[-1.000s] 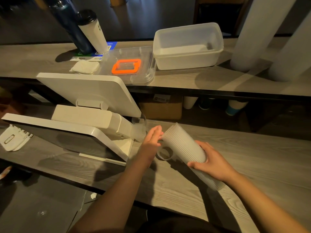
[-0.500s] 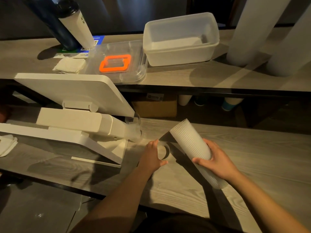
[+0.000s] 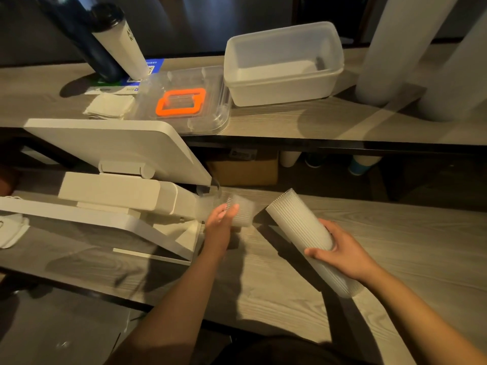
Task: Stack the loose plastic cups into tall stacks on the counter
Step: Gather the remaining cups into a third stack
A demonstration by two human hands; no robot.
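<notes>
A long stack of ribbed clear plastic cups [image 3: 303, 227] lies tilted over the lower counter [image 3: 276, 283], its open mouth pointing up and to the left. My right hand [image 3: 342, 252] grips the stack around its middle. My left hand [image 3: 220, 222] holds a short ribbed clear cup piece [image 3: 242, 213] lifted just left of the stack's mouth; it is blurred. Another clear cup [image 3: 210, 197] stands by the white terminal's base.
A white point-of-sale terminal [image 3: 113, 164] fills the left of the lower counter. On the upper shelf sit a clear tub [image 3: 284, 64], a clear lid with an orange ring [image 3: 181, 101], napkins [image 3: 109, 108], two bottles [image 3: 118, 40] and two tall white cup columns [image 3: 395, 48].
My left hand picked a clear cup up off the counter and raised it towards the stack's mouth. My right hand kept its hold on the tilted stack.
</notes>
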